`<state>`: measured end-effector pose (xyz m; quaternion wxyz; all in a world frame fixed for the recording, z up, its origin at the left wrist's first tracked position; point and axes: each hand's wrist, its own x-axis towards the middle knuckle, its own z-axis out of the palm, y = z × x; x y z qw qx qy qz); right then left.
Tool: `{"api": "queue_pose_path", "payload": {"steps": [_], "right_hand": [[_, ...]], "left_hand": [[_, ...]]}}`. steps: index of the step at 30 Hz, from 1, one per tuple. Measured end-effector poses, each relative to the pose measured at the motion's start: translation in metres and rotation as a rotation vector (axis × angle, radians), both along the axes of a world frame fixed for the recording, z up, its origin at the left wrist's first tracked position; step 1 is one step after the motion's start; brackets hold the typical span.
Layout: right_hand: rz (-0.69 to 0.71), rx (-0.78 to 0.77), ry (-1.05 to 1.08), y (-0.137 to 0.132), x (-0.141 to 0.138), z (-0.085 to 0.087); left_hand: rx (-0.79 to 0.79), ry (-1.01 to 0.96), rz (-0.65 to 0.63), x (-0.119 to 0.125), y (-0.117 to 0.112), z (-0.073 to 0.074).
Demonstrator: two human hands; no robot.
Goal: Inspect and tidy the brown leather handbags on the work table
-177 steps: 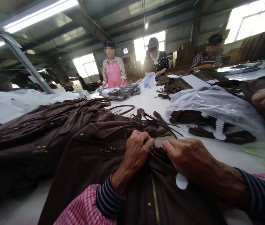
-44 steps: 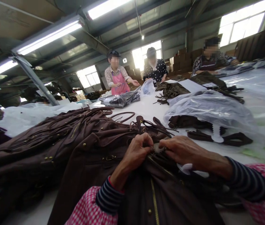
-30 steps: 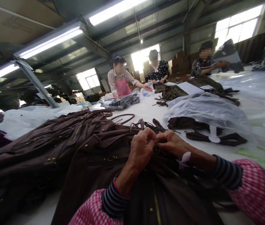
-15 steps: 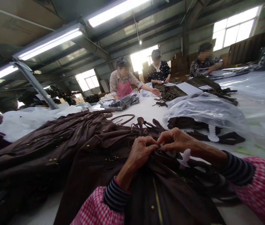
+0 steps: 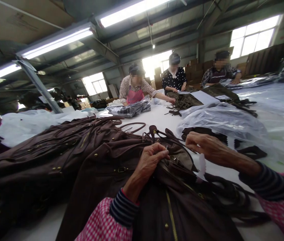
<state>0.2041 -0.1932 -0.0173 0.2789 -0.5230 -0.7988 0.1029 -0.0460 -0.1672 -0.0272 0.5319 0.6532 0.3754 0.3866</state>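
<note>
A dark brown handbag [image 5: 121, 197] with brass studs, a small buckle and gold zips lies in front of me. At its upper edge my left hand [image 5: 153, 157] is closed in a pinch; a tiny pale bit shows at the fingertips, too small to name. My right hand [image 5: 207, 147] hovers to the right of the bag's opening with its fingers pressed together, and whatever they hold is hidden. Below that hand a translucent white plastic strip [image 5: 202, 166] stands up from the bag. Tan lining [image 5: 183, 152] shows inside the opening.
More brown bags [image 5: 43, 147] are heaped on the left. Clear plastic wrap [image 5: 222, 117] covers dark goods on the right. Across the white table [image 5: 154, 115] three co-workers handle bags; one person's hand [image 5: 171, 100] touches an olive bag [image 5: 187, 99].
My hands have come apart: the right one has moved up and to the right, while the left stays at the bag's edge. The lining now shows. A co-worker's outstretched hand has reached the olive bag.
</note>
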Motion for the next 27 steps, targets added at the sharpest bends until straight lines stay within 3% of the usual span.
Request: {"api": "queue_pose_path", "payload": {"steps": [6,12,15,27], "right_hand": [[0.016,-0.223,0.586,0.013,-0.019,-0.012],[0.108,-0.486,1.131,0.010,-0.048,-0.008],[0.097,-0.528,1.184,0.011,-0.049,-0.010],[0.097,-0.564,1.040,0.012,-0.050,-0.028]], "left_hand": [[-0.003,0.002,0.014,0.001,0.001,-0.003],[-0.036,-0.011,0.022,0.001,-0.002,-0.002],[-0.010,-0.016,0.025,0.001,-0.003,-0.001],[0.034,0.018,0.034,0.001,-0.002,-0.004]]}}
